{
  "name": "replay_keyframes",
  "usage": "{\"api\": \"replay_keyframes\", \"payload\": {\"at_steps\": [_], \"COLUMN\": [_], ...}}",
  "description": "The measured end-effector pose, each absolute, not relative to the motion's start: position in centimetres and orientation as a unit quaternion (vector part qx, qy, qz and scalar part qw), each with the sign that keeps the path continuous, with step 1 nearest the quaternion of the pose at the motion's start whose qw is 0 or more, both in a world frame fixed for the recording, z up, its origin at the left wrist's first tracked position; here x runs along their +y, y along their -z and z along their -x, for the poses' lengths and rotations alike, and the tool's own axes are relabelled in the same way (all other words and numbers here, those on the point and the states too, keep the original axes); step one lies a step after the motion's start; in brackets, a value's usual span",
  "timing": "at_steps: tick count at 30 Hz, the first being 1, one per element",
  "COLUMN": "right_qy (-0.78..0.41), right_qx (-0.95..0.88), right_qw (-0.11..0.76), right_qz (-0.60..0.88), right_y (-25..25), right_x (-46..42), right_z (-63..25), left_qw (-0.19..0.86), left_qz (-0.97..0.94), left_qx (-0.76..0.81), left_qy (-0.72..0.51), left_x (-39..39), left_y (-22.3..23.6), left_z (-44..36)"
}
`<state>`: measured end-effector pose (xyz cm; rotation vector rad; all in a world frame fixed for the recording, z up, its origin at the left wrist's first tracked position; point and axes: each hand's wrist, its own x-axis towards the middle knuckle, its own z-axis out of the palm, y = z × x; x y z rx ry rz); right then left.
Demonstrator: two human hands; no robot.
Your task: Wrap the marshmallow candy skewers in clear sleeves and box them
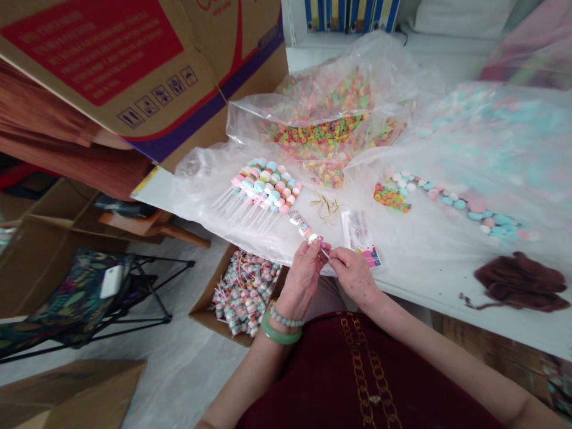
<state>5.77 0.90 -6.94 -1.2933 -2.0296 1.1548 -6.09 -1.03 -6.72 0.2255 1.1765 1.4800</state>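
Left hand: I see it closed around the candy stick, the fingers pressed together near its lower end.
Right hand: thumb and fingertips are pinching the thin white end of the same stick, just beside the left hand.
Candy stick: held in the air over the table edge, tilted, its far end pointing away from me. Pastel candy rings are threaded on it.
Left wrist: a green bangle and a beaded bracelet.
Lap: a dark red garment with a gold chain pattern.
Below the hands: an open cardboard box full of finished candy sticks.
On the table: a plastic sheet under a bundle of candy sticks — gold twist ties and a printed card lie nearby.
Further right: a curved line of pastel candies, a small patch of bright candy rings, and a brown cloth.
Far: a plastic bag of colourful candy rings — and a large cardboard box at upper left.
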Motion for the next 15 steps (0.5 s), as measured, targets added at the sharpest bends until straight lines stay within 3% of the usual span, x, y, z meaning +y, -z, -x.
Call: {"api": "replay_keyframes", "payload": {"at_steps": [7,11,15], "right_qy": [-0.235,-0.266,-0.311], "right_qx": [-0.845,-0.847,-0.815], "right_qw": [0.232,0.231,0.259], "right_qz": [0.421,0.398,0.415], "right_y": [7.8,8.0,8.1], "right_x": [-0.3,-0.6,-0.3], "right_z": [-7.1,-7.2,-6.1], "left_qw": [0.642,0.602,0.564], "left_qz": [-0.034,0.039,-0.014], "left_qx": [0.482,0.44,0.437], "left_qy": [-0.595,-0.665,-0.7], "left_x": [-1.5,-0.8,-0.8], "left_y": [7.2,6.9,6.5], "left_z": [7.9,8.7,7.2]}}
